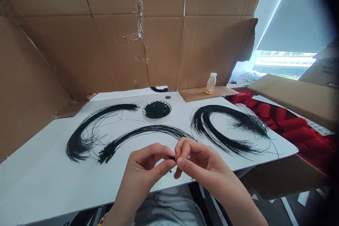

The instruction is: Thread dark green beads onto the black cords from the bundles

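Over the front edge of the table, both hands meet fingertip to fingertip. My left hand [149, 166] pinches a small black piece [171, 158] between thumb and forefinger; it is too small to name surely. At its right end, the thumb and forefinger of my right hand [201, 160] are closed on the same piece. A tiny dark bit hangs just below the fingers. Behind the hands lies a curved bundle of thin black cords [148, 128], its thick knobbly end to the left. Farther back stands a bowl [143, 112] of small dark green or black beads.
More black cord bundles curve at the left [76, 141] and right [209, 127] of the white table [53, 169]. A capped bottle [211, 84] stands on cardboard at the back. Cardboard walls [113, 53] enclose the back and left. Red spools [293, 124] fill a box at right.
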Demonstrator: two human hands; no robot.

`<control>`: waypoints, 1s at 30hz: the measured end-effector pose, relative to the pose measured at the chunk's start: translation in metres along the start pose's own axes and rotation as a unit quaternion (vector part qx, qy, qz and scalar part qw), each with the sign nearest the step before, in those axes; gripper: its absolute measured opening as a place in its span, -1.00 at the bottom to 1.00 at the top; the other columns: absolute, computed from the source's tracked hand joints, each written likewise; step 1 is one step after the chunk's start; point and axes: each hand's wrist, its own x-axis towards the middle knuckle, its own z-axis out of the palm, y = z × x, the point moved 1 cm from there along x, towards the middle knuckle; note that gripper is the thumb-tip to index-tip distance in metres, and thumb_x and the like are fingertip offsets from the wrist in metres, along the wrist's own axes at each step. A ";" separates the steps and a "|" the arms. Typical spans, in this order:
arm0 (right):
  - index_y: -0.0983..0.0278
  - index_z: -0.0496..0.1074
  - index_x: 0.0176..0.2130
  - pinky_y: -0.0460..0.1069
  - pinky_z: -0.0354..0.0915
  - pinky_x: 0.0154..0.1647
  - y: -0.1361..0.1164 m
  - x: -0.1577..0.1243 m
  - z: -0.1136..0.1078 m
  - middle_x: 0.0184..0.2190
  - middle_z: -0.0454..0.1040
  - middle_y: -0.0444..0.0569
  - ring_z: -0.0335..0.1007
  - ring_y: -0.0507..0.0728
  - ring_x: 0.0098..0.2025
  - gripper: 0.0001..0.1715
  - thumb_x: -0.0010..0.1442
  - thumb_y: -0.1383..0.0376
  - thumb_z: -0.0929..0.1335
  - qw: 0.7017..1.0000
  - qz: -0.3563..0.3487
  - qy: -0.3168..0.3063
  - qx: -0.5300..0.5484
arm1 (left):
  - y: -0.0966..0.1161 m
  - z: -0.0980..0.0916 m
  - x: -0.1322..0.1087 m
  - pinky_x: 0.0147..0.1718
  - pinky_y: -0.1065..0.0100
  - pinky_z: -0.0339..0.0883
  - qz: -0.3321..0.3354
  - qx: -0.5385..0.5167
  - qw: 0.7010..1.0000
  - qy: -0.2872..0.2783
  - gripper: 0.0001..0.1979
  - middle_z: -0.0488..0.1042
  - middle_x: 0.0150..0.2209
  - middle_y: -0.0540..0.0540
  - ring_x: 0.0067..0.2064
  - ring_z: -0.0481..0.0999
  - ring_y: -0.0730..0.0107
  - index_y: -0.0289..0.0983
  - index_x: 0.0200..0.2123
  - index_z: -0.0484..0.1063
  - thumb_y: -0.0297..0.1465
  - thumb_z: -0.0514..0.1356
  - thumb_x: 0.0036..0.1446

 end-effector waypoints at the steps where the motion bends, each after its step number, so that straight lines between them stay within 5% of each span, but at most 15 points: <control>1: 0.26 0.42 -0.42 -0.08 0.48 -0.24 0.000 0.000 0.000 -0.31 0.34 -0.13 0.34 0.03 -0.29 -0.65 0.27 0.14 0.50 1.000 0.003 0.003 -0.008 | -0.001 0.000 0.000 -0.41 0.52 0.38 -0.002 -0.002 1.000 -0.003 -0.89 0.61 -0.45 0.03 -0.40 0.52 0.46 -0.11 -0.42 0.72 -0.46 0.50 0.01; 7: 0.28 0.44 -0.44 -0.12 0.43 -0.25 0.000 0.000 -0.004 -0.33 0.34 -0.13 0.34 0.02 -0.29 -0.65 0.28 0.15 0.51 1.000 0.018 -0.003 -0.013 | -0.002 0.005 -0.001 -0.41 0.55 0.36 -0.012 -0.020 1.000 0.016 -0.89 0.63 -0.46 0.06 -0.42 0.49 0.51 -0.10 -0.44 0.72 -0.44 0.51 -0.02; 21: 0.32 0.47 -0.49 -0.18 0.47 -0.43 0.006 0.010 -0.007 -0.41 0.37 -0.14 0.35 -0.05 -0.46 -0.67 0.18 0.23 0.56 0.983 0.084 -0.042 0.158 | 0.004 0.015 -0.003 -0.30 0.50 0.47 -0.016 -0.036 0.998 0.048 -0.83 0.65 -0.46 0.02 -0.37 0.59 0.43 -0.14 -0.43 0.73 -0.26 0.57 -0.11; 26: 0.30 0.48 -0.47 -0.15 0.53 -0.34 0.004 0.007 -0.010 -0.30 0.38 -0.10 0.43 0.01 -0.30 -0.70 0.21 0.25 0.54 0.992 0.019 -0.017 0.122 | -0.002 0.008 -0.003 -0.33 0.60 0.47 -0.023 -0.058 0.997 0.046 -0.87 0.66 -0.45 0.07 -0.39 0.61 0.52 -0.10 -0.38 0.70 -0.30 0.54 -0.02; 30: 0.29 0.45 -0.45 -0.12 0.53 -0.18 0.000 -0.003 -0.008 -0.21 0.46 -0.06 0.47 0.01 -0.26 -0.68 0.26 0.23 0.52 0.998 -0.037 0.023 0.036 | -0.007 0.000 -0.002 -0.28 0.59 0.48 0.044 -0.055 0.998 -0.001 -0.96 0.67 -0.43 0.08 -0.35 0.60 0.53 -0.07 -0.35 0.71 -0.30 0.48 0.09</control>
